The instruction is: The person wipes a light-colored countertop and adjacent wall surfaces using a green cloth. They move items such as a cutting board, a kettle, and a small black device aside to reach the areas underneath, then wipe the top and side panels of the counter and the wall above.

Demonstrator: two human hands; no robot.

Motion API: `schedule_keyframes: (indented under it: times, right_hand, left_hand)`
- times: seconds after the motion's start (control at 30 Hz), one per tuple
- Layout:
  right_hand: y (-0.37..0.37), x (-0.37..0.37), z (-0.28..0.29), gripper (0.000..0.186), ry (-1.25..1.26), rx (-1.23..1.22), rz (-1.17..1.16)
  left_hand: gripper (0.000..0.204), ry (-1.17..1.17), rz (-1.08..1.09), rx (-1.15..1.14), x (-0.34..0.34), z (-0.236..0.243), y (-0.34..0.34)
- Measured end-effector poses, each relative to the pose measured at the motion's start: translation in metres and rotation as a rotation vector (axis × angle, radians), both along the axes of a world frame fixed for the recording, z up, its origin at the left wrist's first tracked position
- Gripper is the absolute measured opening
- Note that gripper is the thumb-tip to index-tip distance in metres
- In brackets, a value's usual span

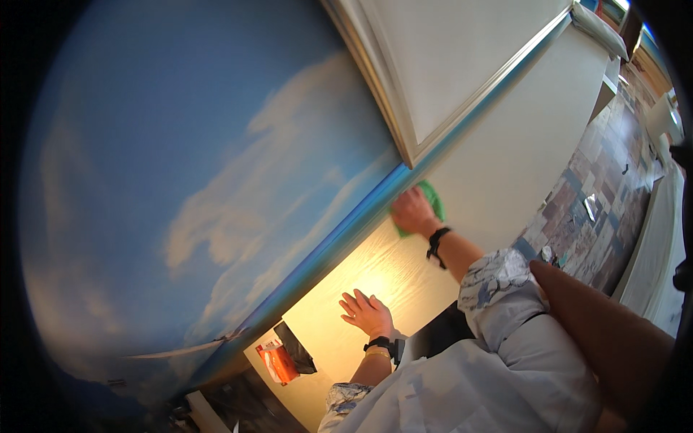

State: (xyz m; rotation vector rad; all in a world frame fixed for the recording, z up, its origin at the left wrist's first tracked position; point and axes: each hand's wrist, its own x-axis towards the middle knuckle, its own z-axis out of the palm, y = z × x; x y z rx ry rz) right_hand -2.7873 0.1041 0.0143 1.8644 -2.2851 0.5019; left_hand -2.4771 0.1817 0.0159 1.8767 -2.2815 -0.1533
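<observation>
My right hand (pixel 413 211) presses a green cloth (pixel 432 197) against a long pale wood-grain tabletop (pixel 498 166), close to the wall. Its fingers are bent over the cloth, and part of the cloth is hidden beneath them. The hand is slightly blurred. Nearer to me and to the left, my left hand (pixel 368 316) lies flat on the same surface with its fingers spread, holding nothing. Warm light shines off the wood between the two hands. Each wrist wears a dark band.
An orange-and-white packet (pixel 277 362) and a black flat item (pixel 294 348) lie at the tabletop's left end. A blue wall (pixel 180 144) painted with clouds runs behind. A white framed panel (pixel 447 65) stands along the wall. Patchwork-patterned flooring (pixel 585 195) shows at the right.
</observation>
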Motion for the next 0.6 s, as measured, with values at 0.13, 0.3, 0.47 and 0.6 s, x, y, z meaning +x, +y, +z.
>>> schedule_keyframes:
  times: [0.13, 0.3, 0.47, 0.6]
  right_hand:
    - [0.002, -0.082, -0.005, 0.034, -0.006, 0.063, -0.326]
    - [0.046, -0.034, -0.014, 0.053, -0.018, -0.038, -0.404]
    - [0.119, 0.112, 0.005, 0.048, -0.148, -0.058, 0.044]
    - [0.168, 0.137, 0.018, 0.046, -0.272, 0.004, 0.218]
  left_hand:
    - [0.054, -0.007, -0.019, -0.01, 0.003, -0.003, 0.0]
    - [0.054, 0.001, -0.026, -0.032, 0.001, -0.003, 0.001]
    - [0.055, 0.011, 0.008, -0.003, -0.002, 0.001, 0.002]
    - [0.056, 0.005, -0.008, 0.001, -0.001, 0.002, 0.001]
